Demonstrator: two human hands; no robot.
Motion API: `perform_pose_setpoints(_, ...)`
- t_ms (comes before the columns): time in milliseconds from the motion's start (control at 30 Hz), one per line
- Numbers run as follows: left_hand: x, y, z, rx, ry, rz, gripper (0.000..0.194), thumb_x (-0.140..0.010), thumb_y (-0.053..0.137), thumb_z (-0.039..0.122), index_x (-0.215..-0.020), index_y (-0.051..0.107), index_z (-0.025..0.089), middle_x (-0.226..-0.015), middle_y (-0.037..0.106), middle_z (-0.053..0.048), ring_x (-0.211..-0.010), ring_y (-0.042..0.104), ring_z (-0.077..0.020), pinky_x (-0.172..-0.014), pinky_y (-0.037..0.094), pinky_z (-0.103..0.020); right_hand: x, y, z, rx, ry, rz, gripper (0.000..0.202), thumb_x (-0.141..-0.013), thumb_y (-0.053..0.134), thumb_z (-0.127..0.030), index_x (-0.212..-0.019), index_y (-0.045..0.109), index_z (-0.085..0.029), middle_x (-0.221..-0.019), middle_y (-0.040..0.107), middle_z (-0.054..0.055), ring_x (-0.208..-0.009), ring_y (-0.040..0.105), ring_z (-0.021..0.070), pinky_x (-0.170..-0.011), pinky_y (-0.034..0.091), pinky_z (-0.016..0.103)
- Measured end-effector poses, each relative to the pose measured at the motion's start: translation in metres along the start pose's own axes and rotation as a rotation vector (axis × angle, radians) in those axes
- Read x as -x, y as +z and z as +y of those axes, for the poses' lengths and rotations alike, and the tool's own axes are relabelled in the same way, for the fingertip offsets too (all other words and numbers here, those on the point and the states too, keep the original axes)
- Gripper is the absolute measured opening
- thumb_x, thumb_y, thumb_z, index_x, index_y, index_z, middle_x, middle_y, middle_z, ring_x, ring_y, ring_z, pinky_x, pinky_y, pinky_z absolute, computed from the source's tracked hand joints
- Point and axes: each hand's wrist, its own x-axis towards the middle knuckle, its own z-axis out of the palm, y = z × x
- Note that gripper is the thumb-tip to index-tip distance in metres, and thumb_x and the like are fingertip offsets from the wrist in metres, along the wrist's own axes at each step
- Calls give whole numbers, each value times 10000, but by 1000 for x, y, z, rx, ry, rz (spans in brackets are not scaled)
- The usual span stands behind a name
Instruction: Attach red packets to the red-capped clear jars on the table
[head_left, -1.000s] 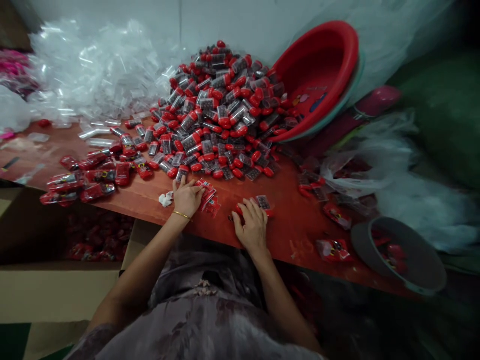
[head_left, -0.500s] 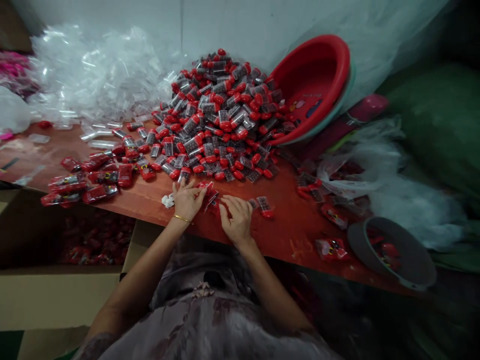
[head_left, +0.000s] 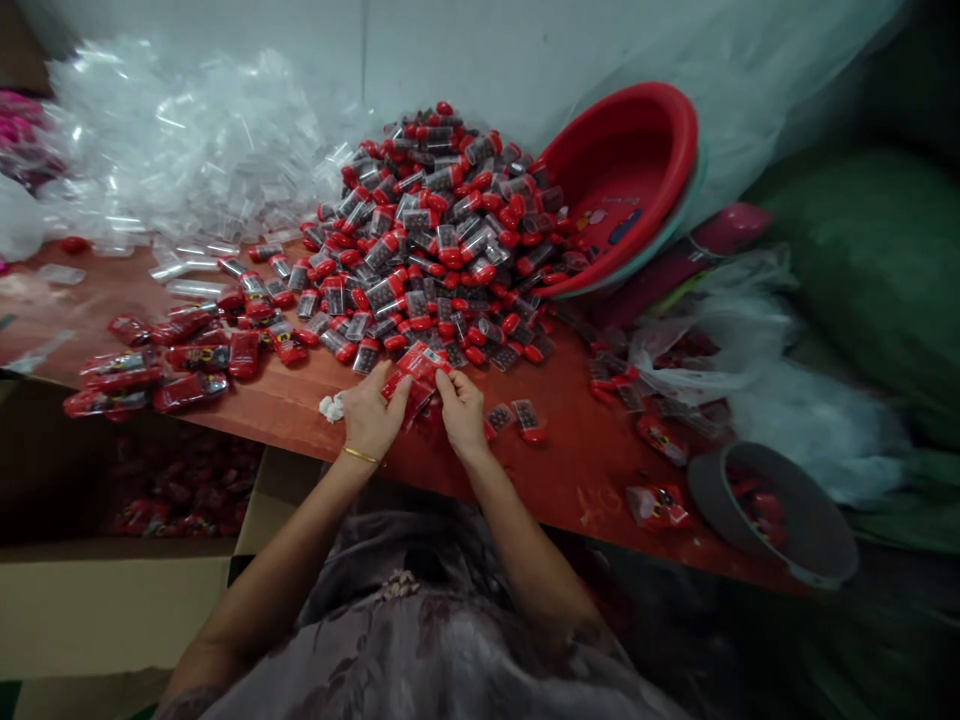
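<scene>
Between my hands is a red printed plastic packet (head_left: pixel 421 364), held up just over the table's near edge. My left hand (head_left: pixel 373 412) grips its left side, thumb on top, and a gold bangle circles that wrist. The right side of the packet is pinched by my right hand (head_left: pixel 461 408) between thumb and fingers. A crumpled white scrap (head_left: pixel 331 407) lies beside my left hand. To the right of my right hand lie small clear containers with red caps, one of them a red-capped container (head_left: pixel 529 421). What is inside the packet is hidden.
A large heap of red-capped containers (head_left: pixel 442 240) rises ahead. Left are clear plastic pieces (head_left: pixel 195 140) and filled red packets (head_left: pixel 191 355); below, a cardboard box (head_left: pixel 112 600) holds more. A tilted red basin (head_left: pixel 637 130) and grey bowl (head_left: pixel 817 530) stand right.
My hands have closed on the red packet, which is now raised and spread flatter between them. My right hand has moved slightly left and up. The whole view has shifted a little.
</scene>
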Motion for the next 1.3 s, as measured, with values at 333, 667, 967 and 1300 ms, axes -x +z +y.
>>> perform_pose_setpoints(333,1,10,20,888,-407,-173,363,-577,765,443,-733,706,120,-597,625,13,-522,492,-86,-540,411,-215,31,-4,-6,-134,15,-15,318,-807,561,-464,-667,531,-180,-592,452,-57,-531,390,77,-527,350,203)
perform_pose_setpoints(667,23,14,20,830,-415,-198,341,-612,737,467,-620,668,133,-536,557,31,-512,451,-77,-533,375,-207,40,-10,-8,-11,-1,134,385,-848,456,-443,-548,396,-210,-530,371,-58,-518,347,93,-515,329,217)
perform_pose_setpoints(967,18,13,23,872,-467,-123,355,-573,760,472,-614,665,132,-527,554,40,-481,418,-62,-489,347,-200,17,-31,-11,424,-6,126,412,-900,407,-449,-676,627,-183,-627,647,12,-577,572,142,-608,416,244)
perform_pose_setpoints(1300,15,13,16,833,-440,-50,397,-605,738,496,-545,588,133,-484,497,53,-465,395,-56,-473,333,-195,-1,-41,-25,957,48,34,315,-936,386,-356,-1060,602,-164,-1012,683,121,-914,642,224,-766,444,314)
